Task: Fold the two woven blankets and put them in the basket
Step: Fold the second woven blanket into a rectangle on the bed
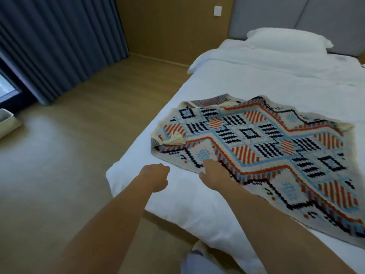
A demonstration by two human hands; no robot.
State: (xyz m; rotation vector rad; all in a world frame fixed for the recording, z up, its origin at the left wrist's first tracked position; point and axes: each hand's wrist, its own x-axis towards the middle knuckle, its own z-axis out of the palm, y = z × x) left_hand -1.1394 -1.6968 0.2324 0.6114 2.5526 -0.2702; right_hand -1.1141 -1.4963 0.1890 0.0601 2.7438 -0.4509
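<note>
The bed (256, 80) runs from the lower right up toward a white pillow (286, 39) at its head. Its near corner juts out toward the wooden floor (79, 135). That floor lies wide and bare on the left, as far as the dark curtain (59, 46). A pale container (7, 123) sits on the floor at the left border, well apart from the bed and only partly in view.

The woven blanket (256, 139) lies flat on the bed's near half, folded over itself. A striped underside shows at its far-left and left corners, and a cream tassel (173, 139) lies on top near the left corner. Its pattern is cream with orange, light blue and black diamonds and zigzags. Its right end runs out of view.

The left hand (155, 177) is clenched, holding nothing, over the white sheet just beside the blanket's near corner. The right hand (215, 175) rests on the blanket's near edge; I cannot tell whether it grasps the cloth.
</note>
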